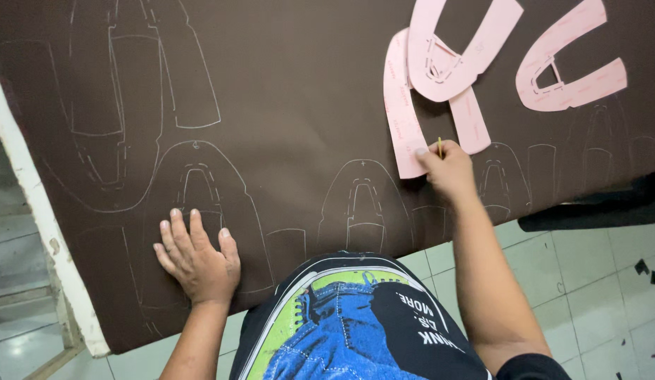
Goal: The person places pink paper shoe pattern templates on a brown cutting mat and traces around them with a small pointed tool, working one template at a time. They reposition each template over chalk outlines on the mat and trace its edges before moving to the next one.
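Pencil [440,146] against curved pink template [401,116]

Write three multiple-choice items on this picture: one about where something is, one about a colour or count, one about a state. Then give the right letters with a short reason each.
1. Where is the left hand?
A. Flat on the brown sheet, near its lower edge
B. On the floor tiles
C. On a pink template

2. What colour are the paper templates?
A. Green
B. Pink
C. White

3. What is the state of the right hand?
A. Open and empty
B. Closed in a grip on a thin yellow pencil beside the long pink strip
C. Lifted away from the sheet

Answers:
1 A, the palm and spread fingers lie flat over a traced outline.
2 B, all the cut shapes at the upper right are pink.
3 B, the pencil tip sticks up from the closed fingers at the strip's edge.
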Demonstrator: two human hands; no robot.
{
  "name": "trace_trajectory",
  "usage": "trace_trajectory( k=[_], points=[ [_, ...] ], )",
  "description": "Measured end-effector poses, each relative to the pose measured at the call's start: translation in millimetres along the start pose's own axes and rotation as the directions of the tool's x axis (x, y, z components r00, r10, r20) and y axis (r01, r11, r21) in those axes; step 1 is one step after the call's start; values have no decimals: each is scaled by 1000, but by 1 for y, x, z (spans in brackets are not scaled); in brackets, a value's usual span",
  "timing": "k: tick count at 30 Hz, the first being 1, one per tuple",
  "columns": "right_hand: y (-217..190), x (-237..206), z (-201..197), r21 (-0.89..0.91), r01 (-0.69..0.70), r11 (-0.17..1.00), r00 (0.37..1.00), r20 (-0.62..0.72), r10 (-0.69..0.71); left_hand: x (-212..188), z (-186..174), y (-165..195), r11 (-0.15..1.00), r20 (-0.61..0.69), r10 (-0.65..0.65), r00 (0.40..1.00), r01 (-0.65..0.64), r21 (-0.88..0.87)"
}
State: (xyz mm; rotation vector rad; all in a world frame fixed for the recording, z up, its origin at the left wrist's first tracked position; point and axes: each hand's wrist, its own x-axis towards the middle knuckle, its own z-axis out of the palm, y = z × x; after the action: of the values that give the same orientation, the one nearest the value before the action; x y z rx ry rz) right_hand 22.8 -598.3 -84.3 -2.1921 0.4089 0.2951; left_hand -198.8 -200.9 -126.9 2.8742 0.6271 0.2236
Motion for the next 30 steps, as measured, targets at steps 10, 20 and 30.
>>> trace_trajectory(
  k=[10,20,30],
  points=[
    [-20,-21,-67,545,-112,831,992,13,126,1,1,0,1000,-21,8,1000,-8,-22],
    [5,-71,0,262,-32,964,944,326,-58,7,-18,13,995,-77,23,997,-30,-92],
    [-1,-63,8,128,663,737,736,62,-674,43,-49,81,-419,513,649,563,826,-376]
  ],
)
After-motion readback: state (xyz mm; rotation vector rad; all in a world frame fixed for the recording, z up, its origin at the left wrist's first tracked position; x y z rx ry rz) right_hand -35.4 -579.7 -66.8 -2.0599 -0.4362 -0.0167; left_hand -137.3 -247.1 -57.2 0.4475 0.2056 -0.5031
